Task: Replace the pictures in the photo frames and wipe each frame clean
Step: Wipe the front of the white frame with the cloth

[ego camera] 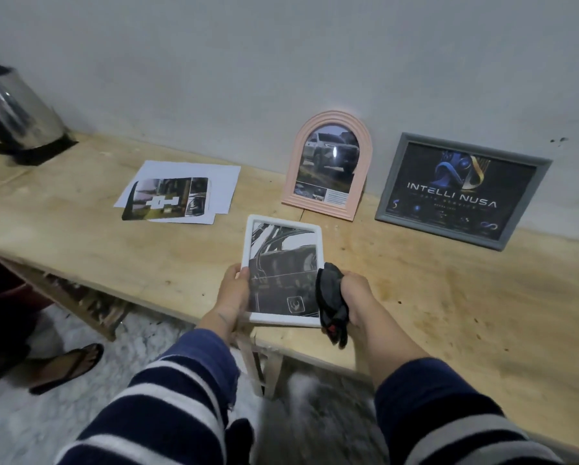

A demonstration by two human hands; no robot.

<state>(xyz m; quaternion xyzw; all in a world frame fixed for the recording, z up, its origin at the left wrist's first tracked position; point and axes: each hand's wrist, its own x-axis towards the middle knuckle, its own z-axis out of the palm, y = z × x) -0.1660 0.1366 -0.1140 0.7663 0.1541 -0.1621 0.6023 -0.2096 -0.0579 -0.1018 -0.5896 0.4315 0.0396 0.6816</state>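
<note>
My left hand (230, 293) grips the left edge of a white rectangular photo frame (283, 226) with a dark picture in it, held tilted over the front of the wooden table (449, 297). My right hand (355, 297) grips a bunched dark cloth (331, 302) against the frame's right edge. A pink arched frame (328, 164) with a car picture leans on the wall behind. To its right a grey frame (462, 189) with a dark poster also leans on the wall. Loose prints and white paper (181, 191) lie flat at the left.
A steel kettle (16, 112) stands at the table's far left. A foot in a sandal (70, 364) is on the floor at the lower left, beside the table's front edge. The grey wall runs close behind the frames.
</note>
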